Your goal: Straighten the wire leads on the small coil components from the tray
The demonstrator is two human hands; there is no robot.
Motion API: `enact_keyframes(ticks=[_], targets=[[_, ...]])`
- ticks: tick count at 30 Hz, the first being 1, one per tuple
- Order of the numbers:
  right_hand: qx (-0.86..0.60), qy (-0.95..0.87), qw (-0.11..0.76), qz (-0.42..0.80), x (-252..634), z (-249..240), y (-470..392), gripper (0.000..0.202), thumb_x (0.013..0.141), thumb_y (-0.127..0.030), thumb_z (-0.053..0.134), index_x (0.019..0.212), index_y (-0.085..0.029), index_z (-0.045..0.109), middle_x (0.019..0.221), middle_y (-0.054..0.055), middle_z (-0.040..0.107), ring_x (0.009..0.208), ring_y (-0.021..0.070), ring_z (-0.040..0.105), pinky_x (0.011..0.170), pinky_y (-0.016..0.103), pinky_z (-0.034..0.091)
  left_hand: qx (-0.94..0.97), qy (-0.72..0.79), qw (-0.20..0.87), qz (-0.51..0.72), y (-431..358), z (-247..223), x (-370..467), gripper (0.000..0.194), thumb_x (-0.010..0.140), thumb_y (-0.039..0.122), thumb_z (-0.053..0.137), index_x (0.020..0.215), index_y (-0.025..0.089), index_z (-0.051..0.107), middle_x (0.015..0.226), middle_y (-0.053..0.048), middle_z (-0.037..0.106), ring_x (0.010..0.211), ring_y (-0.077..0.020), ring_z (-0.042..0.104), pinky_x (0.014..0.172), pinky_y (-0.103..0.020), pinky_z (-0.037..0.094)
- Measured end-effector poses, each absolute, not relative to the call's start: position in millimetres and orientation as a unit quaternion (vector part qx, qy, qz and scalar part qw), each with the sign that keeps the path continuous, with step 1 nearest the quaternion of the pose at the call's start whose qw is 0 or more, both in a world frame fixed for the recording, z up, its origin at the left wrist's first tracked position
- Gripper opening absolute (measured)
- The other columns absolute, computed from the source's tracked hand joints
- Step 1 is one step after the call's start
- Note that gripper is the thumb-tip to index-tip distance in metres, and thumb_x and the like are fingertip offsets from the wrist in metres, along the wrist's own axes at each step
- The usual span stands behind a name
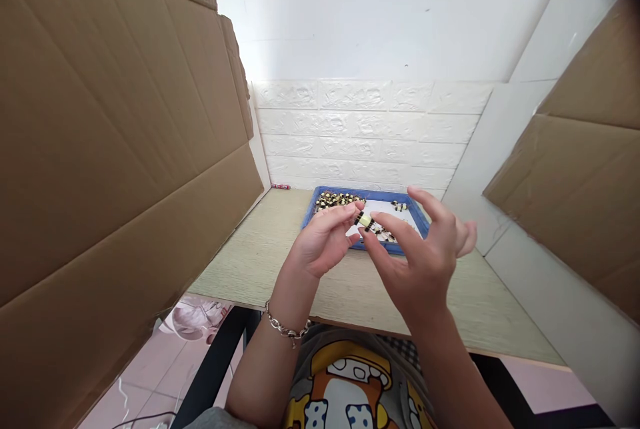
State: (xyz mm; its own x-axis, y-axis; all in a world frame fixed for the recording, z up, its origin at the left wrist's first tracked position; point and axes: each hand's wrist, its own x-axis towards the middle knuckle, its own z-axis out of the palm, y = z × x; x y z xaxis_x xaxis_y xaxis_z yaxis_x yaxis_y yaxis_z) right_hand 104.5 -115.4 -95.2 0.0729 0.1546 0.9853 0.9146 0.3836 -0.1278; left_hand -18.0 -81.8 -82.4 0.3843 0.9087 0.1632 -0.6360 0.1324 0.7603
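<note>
Above the blue tray a small transformer bobbin (366,220), black at both ends with a pale yellow band round its middle, is held between my two hands. My left hand (326,237) pinches its left end with fingers and thumb. From the right, the thumb and forefinger of my right hand (420,252) close on its other end, while the remaining fingers are raised and spread. Behind my hands lies the blue tray (304,219) with a white lining. Many similar bobbins (333,199) are heaped at its left, and a few more (399,205) sit at its right.
The pale wooden table (250,252) runs back to a white brick-patterned wall (360,125). Large cardboard sheets (115,115) stand at the left, and another cardboard panel (585,169) is at the right. A small red tube-like item (281,187) lies at the back left corner.
</note>
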Motion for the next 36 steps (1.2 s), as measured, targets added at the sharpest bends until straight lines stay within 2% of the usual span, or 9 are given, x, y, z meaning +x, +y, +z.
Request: enact_keyframes(ticks=[7, 13, 17, 21, 23, 29, 36], targets=[[-0.459, -0.601, 0.577, -0.31, 104.3, -96.2, -114.0, 0.011, 0.069, -0.031, 0.068, 0.079, -0.026, 0.067, 0.115, 0.006, 0.054, 0.099, 0.0261, 0.052, 0.093, 0.055, 0.023, 0.385, 0.232, 0.681, 0.578, -79.5, -79.7, -17.8, 0.008, 0.062, 0.023, 0.072, 0.065, 0.018, 0.067, 0.08, -0.001, 0.061, 0.078, -0.0101, 0.049, 0.068, -0.024, 0.036], [-0.457, -0.603, 0.584, -0.294, 104.8, -93.9, -116.4, 0.012, 0.067, -0.029, 0.07, 0.077, -0.025, 0.066, 0.113, 0.007, 0.056, 0.097, 0.0267, 0.055, 0.088, 0.052, 0.029, 0.398, 0.267, 0.638, 0.603, -73.3, -80.2, -18.9, 0.011, 0.065, 0.028, 0.07, 0.071, 0.018, 0.068, 0.079, 0.0, 0.059, 0.076, -0.0093, 0.047, 0.064, -0.022, 0.032], [-0.452, -0.601, 0.592, -0.29, 105.6, -91.6, -118.8, 0.013, 0.066, -0.029, 0.071, 0.077, -0.024, 0.066, 0.112, 0.009, 0.057, 0.096, 0.0279, 0.055, 0.083, 0.05, 0.032, 0.41, 0.29, 0.556, 0.662, -68.9, -86.8, -22.2, 0.013, 0.07, 0.033, 0.067, 0.066, 0.02, 0.066, 0.085, 0.0, 0.059, 0.087, -0.0108, 0.049, 0.069, -0.022, 0.033], [-0.447, -0.6, 0.598, -0.286, 106.5, -90.6, -119.6, 0.013, 0.066, -0.029, 0.071, 0.078, -0.023, 0.066, 0.113, 0.01, 0.056, 0.096, 0.0279, 0.056, 0.085, 0.051, 0.031, 0.504, 0.234, 0.449, 0.7, -77.0, -91.3, -25.7, 0.033, 0.08, 0.046, 0.052, 0.064, 0.022, 0.068, 0.097, -0.002, 0.057, 0.101, -0.014, 0.047, 0.081, -0.023, 0.035], [-0.448, -0.599, 0.6, -0.284, 106.8, -90.9, -119.8, 0.014, 0.066, -0.029, 0.071, 0.079, -0.024, 0.066, 0.114, 0.009, 0.056, 0.096, 0.0275, 0.057, 0.086, 0.05, 0.03, 0.556, 0.209, 0.412, 0.692, -84.2, -90.9, -27.3, 0.034, 0.078, 0.05, 0.052, 0.067, 0.023, 0.07, 0.097, -0.003, 0.055, 0.104, -0.0163, 0.046, 0.086, -0.025, 0.036], [-0.454, -0.6, 0.597, -0.28, 104.8, -90.9, -122.3, 0.013, 0.068, -0.031, 0.069, 0.078, -0.023, 0.066, 0.115, 0.007, 0.054, 0.099, 0.0264, 0.056, 0.088, 0.047, 0.029, 0.61, 0.268, 0.358, 0.654, -99.9, -83.8, -27.7, 0.016, 0.07, 0.036, 0.067, 0.061, 0.022, 0.067, 0.099, -0.003, 0.052, 0.101, -0.0175, 0.048, 0.094, -0.032, 0.035], [-0.456, -0.602, 0.596, -0.273, 103.9, -87.4, -125.1, 0.012, 0.069, -0.029, 0.068, 0.079, -0.024, 0.066, 0.116, 0.007, 0.054, 0.099, 0.0267, 0.055, 0.088, 0.047, 0.03, 0.602, 0.309, 0.295, 0.675, -106.2, -77.0, -28.1, 0.015, 0.076, 0.031, 0.061, 0.065, 0.022, 0.066, 0.098, -0.003, 0.054, 0.101, -0.0178, 0.048, 0.087, -0.031, 0.039]])
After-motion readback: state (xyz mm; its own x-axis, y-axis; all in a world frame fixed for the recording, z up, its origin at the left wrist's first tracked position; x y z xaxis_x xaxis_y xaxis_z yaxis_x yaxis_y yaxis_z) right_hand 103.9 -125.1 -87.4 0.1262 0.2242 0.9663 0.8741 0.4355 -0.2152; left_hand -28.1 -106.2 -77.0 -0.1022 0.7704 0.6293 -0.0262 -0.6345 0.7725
